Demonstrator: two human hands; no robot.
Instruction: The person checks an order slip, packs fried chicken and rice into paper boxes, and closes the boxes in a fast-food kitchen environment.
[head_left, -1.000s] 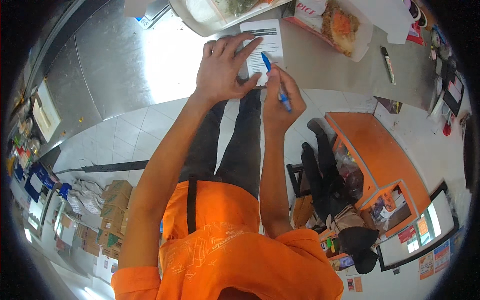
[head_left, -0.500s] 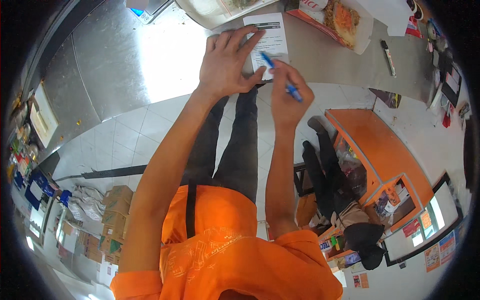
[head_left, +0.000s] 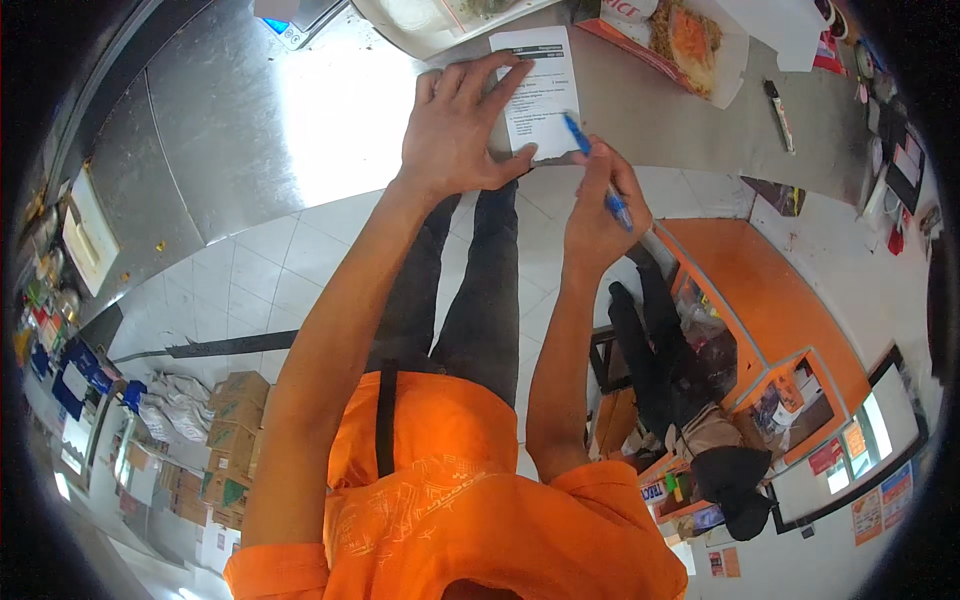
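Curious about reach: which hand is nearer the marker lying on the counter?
Right. The right hand, holding a blue pen, is left of the marker; the left hand, on the paper, is farther left.

Printed white slip [head_left: 547,88] flat, blue pen [head_left: 578,134] tilted

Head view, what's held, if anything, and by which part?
The right hand holds a blue pen around its middle; the left hand rests on a paper slip.

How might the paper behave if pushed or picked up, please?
The paper looks thin, so would probably flop when lifted. A small sheet, it seems light. On the smooth counter, it might slide without the left hand on it.
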